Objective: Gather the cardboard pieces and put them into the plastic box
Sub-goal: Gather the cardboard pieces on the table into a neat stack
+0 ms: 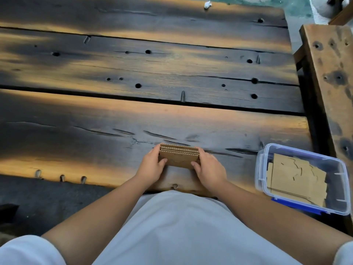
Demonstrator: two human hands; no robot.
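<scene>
While we hold the stack of cardboard pieces (178, 156) on edge near the front of the desk (133, 115), both hands grip it: our left hand (151, 167) is closed around its left end with the thumb pressed on the near face, and our right hand (209, 168) clasps the right end the same way. The stack looks like several corrugated sheets pressed together, upright and tilted slightly away from us. The plastic box (336, 165) sits well apart to our right, at the desk's near right corner, its lid off and more cardboard (298, 178) already lying flat inside.

We judge that the main risk is the stack fanning out. The sheets are held only by pressure at the two ends, so if either hand loosens during the carry to the right, the middle ones could slide down and scatter on the desk or drop off its front edge, which is close. A second risk is at the box: the pieces already inside lie unevenly, and ours could catch on the rim or come to rest propped against a wall if we bring them in upright rather than flat. The box also sits near the corner, so a hard nudge might push it off.
</scene>
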